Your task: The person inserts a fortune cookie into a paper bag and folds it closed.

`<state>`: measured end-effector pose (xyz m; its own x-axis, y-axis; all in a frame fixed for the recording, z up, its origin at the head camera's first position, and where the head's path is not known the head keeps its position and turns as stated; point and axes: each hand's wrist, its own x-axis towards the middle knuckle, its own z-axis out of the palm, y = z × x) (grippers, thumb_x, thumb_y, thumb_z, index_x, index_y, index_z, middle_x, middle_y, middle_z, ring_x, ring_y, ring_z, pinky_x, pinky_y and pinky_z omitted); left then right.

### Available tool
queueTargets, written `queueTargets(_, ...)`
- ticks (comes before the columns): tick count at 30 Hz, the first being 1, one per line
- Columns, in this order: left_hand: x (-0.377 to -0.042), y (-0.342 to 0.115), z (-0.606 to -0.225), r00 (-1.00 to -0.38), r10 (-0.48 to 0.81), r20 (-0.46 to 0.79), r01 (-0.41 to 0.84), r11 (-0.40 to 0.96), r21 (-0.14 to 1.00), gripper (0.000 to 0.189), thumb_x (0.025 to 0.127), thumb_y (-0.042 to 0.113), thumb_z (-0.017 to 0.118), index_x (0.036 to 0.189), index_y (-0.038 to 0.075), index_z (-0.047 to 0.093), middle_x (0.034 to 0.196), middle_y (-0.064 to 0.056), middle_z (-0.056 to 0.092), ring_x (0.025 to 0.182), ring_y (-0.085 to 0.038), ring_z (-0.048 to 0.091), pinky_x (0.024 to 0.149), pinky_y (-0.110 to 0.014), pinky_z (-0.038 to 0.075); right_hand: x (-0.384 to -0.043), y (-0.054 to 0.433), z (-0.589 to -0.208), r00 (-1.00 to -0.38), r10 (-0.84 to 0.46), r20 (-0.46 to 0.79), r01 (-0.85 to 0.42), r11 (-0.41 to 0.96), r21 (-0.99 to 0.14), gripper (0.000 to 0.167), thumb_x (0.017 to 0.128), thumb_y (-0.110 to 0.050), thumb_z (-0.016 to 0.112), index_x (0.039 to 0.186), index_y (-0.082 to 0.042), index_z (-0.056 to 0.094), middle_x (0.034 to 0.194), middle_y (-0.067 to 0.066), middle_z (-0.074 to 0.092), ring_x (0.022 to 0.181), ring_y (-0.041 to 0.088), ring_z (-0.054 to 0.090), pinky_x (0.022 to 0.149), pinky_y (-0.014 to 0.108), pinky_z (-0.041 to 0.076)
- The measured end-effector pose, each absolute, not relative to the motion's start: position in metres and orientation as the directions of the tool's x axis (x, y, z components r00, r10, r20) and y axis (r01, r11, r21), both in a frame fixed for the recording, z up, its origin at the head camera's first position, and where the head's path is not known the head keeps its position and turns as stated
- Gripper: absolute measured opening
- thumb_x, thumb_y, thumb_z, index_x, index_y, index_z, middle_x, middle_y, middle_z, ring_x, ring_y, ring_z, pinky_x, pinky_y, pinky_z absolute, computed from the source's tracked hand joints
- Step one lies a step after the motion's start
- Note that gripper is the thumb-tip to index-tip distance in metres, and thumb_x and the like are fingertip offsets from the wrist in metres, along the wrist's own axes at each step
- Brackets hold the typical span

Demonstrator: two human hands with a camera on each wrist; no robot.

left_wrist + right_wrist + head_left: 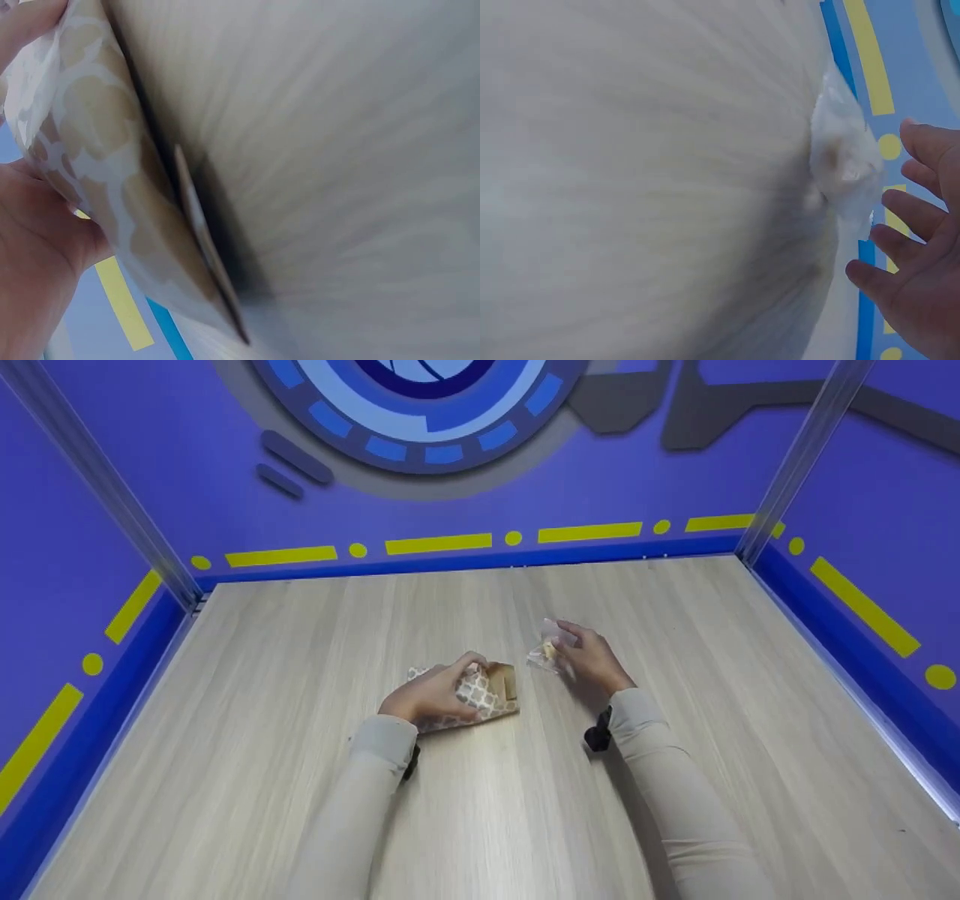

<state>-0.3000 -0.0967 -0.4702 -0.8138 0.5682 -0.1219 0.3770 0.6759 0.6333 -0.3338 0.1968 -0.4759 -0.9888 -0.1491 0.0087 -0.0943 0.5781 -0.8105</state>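
A paper bag (480, 690) with a grey-and-white lattice pattern lies on its side, its brown mouth facing right. My left hand (435, 694) grips it from the left, fingers over the top edge and thumb along the near side. In the left wrist view, the patterned side of the bag (101, 135) fills the space beside the hand (37, 240). To the right is a small clear plastic bag (541, 656) with something pale yellow inside. My right hand (596, 660) is at its right side; in the right wrist view, the spread fingers are right beside the plastic bag (844, 154).
Both hands work over a light wood-grain table (480, 810). Blue-purple panels (465, 521) with yellow markings enclose its back and sides, with metal posts (810, 457) at the corners. A small black device (598, 735) is strapped at the right wrist.
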Motion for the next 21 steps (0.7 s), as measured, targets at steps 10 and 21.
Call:
queueTargets(10, -0.3014, -0.0971, -0.4701, -0.81, 0.574, -0.117, 0.378, 0.665, 0.644, 0.075, 0.07, 0.027, 0.081, 0.133, 0.033, 0.039, 0.092, -0.005, 0.063, 0.071, -0.017, 0.054, 0.063, -0.031, 0.045, -0.3311, 0.198, -0.4829, -0.993, -0.109, 0.039, -0.093, 0.546, -0.833, 0.033, 0.096, -0.017, 0.056, 0.122, 0.003, 0.061, 0.125, 0.023, 0.061, 0.12, 0.037, 0.056, 0.103, 0.047, 0.042)
queueTargets(21, -0.3009, -0.0969, -0.4715, -0.812, 0.57, -0.122, 0.36, 0.655, 0.664, 0.073, 0.07, 0.022, 0.079, 0.131, 0.034, 0.041, 0.09, -0.005, 0.063, 0.07, -0.016, 0.056, 0.06, -0.029, 0.046, -0.327, 0.2037, -0.4842, -0.993, -0.117, 0.021, -0.081, 0.537, -0.84, 0.028, 0.091, -0.018, 0.064, 0.111, 0.001, 0.062, 0.11, 0.017, 0.064, 0.102, 0.028, 0.059, 0.09, 0.037, 0.045)
